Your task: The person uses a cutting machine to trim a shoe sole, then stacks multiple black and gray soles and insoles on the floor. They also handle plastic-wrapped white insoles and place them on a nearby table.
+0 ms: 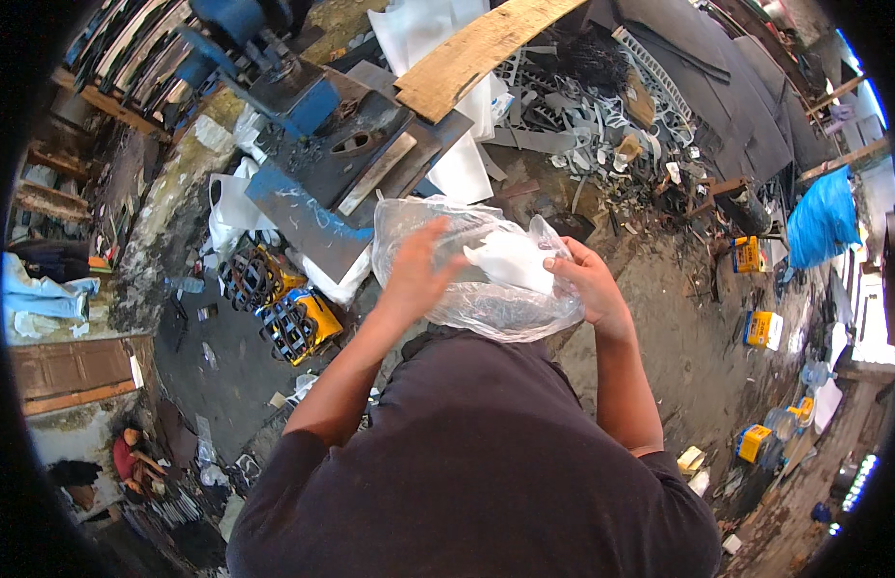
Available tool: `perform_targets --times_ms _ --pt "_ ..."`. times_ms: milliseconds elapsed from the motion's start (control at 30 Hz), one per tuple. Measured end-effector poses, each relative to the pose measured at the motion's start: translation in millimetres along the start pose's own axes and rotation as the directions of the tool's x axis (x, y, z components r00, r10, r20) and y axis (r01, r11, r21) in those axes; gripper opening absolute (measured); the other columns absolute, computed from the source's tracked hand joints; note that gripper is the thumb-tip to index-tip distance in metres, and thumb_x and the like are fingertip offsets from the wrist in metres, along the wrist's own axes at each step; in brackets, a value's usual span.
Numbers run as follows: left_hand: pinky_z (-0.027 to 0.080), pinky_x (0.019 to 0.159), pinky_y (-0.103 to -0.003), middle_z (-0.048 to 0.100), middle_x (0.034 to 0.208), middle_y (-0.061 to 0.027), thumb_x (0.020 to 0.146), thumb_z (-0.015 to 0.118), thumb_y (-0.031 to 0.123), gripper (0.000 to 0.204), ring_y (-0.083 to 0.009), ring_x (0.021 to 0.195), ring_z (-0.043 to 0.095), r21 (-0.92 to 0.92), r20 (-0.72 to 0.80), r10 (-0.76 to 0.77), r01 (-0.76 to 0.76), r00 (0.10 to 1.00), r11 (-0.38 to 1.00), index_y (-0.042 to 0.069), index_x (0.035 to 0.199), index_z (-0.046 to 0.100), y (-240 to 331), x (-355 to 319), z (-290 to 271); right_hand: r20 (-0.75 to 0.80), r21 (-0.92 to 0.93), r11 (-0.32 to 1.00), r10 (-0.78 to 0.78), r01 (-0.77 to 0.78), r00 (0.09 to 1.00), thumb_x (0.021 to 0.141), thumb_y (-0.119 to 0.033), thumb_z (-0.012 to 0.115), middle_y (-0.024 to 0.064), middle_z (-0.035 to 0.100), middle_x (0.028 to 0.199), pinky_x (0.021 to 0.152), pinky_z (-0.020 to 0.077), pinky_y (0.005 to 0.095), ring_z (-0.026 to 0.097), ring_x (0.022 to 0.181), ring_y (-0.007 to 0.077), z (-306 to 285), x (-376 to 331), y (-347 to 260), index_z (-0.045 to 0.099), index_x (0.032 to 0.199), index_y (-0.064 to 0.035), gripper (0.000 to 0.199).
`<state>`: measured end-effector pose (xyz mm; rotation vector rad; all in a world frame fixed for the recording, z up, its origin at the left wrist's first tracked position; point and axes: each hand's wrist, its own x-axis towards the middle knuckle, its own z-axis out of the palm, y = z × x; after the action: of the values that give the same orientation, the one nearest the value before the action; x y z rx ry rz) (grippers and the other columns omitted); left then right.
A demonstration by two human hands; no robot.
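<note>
A large clear plastic bag [486, 306] spreads between my two hands in front of my body. Inside it, or seen through its film, lies a white piece [513, 258] with a smooth, curved outline; its exact kind does not show. My right hand [594, 287] pinches the bag's right side, thumb on top, close beside the white piece. Over the bag's left part is my left hand [420, 275], its fingers apart and slightly smeared by motion. No grip shows in that hand, though it overlaps the film.
Ahead stands a blue metal machine [317, 106] with a worn work plate and a wooden plank [476, 58]. Cut scraps [582, 125] pile up behind. Black openwork pieces in yellow boxes [317, 323] sit left. A blue sack [823, 220] is right; a person [137, 460] sits far left.
</note>
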<state>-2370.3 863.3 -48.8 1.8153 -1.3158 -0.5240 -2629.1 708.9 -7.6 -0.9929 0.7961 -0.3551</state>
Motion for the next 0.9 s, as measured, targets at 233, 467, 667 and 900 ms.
perform_targets --times_ms 233,467,667,900 --pt "0.051 0.098 -0.043 0.069 0.123 -0.0143 0.094 0.061 0.013 0.044 -0.0396 0.117 0.064 0.221 0.127 -0.204 0.173 0.971 0.96 0.013 0.138 0.058 -101 -19 55 0.132 -0.197 0.98 0.0 0.027 0.991 0.085 -0.007 0.07 0.0029 0.063 0.101 0.075 0.0482 0.0277 0.06 0.088 0.0122 30 -11 -9 0.058 0.129 -0.0004 0.046" --pt "0.049 0.086 -0.034 0.069 0.101 -0.009 0.096 0.061 0.021 0.023 -0.0188 0.095 0.063 -0.587 0.224 -0.463 0.498 0.857 0.639 0.007 0.114 0.06 -61 -33 15 -0.064 -0.987 0.161 -0.397 0.001 0.916 0.08 -0.003 0.068 0.0174 0.056 0.126 0.102 0.044 0.0415 0.055 0.12 0.0273 -43 -7 36 0.056 0.13 -0.0014 0.052" --pt "0.048 0.077 -0.036 0.069 0.094 -0.0126 0.093 0.07 0.051 0.049 -0.0214 0.087 0.063 -0.281 0.098 -0.3 0.316 0.949 0.906 0.004 0.108 0.067 -50 -71 -23 -0.196 -0.129 0.992 -0.013 -0.013 0.98 0.098 -0.008 0.056 0.0126 0.069 0.11 0.087 0.0551 0.0436 0.069 0.097 0.0288 -31 54 44 0.059 0.128 0.0013 0.031" --pt "0.049 0.091 -0.036 0.073 0.108 -0.0105 0.097 0.068 0.044 0.044 -0.0199 0.101 0.065 -0.756 0.193 -0.601 0.508 0.776 0.414 0.003 0.113 0.073 -56 -116 -68 0.205 0.159 0.896 0.38 -0.414 0.902 0.098 -0.015 0.055 0.0165 0.07 0.112 0.093 0.057 0.0451 0.07 0.102 0.0303 57 79 6 0.06 0.123 0.0061 0.034"
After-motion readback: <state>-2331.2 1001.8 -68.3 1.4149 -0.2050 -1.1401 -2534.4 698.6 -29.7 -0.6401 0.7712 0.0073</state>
